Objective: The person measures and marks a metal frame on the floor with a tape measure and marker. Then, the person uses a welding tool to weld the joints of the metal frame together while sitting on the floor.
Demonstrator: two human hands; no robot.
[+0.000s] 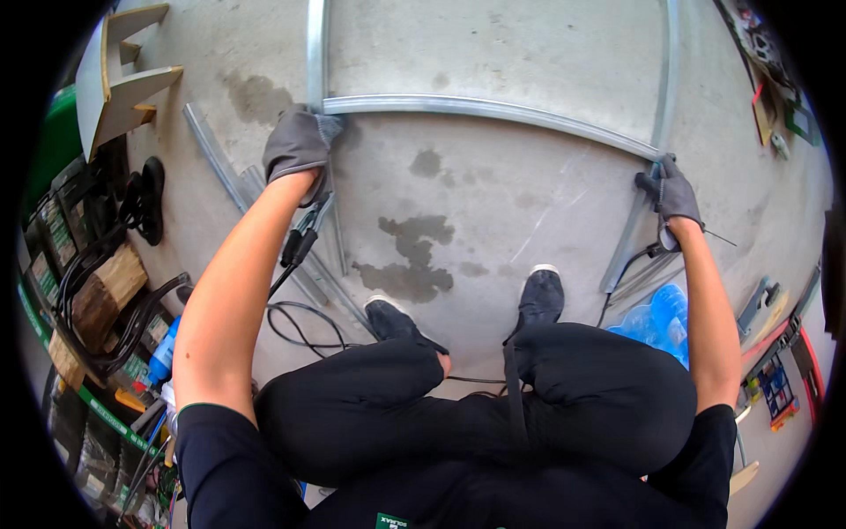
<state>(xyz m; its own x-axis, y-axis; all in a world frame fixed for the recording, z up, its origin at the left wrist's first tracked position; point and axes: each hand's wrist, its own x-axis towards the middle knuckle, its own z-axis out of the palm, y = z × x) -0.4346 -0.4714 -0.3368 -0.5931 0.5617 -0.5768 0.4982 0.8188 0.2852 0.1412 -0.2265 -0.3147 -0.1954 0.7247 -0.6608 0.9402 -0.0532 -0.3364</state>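
A frame of galvanized metal channel lies on the concrete floor, its crossbar (493, 111) running between two long side channels. My left hand (298, 145), in a grey work glove, is closed around the left side channel where the crossbar meets it. Just below that hand is a plier-like tool (301, 245) with black grips; its head is partly hidden. My right hand (675, 194), gloved too, is closed around the right side channel (629, 238) just below the crossbar's end. A thin dark rod (721, 238) sticks out beside the right wrist, above a black cable (636, 256).
Loose metal channels (216, 154) lie left of my feet, near a looped black cable (304, 322). A white-and-wood panel piece (115, 84) stands far left, above black sandals (145, 201) and cluttered gear. Blue plastic (656, 317) lies by my right knee; tools (780, 388) lie farther right.
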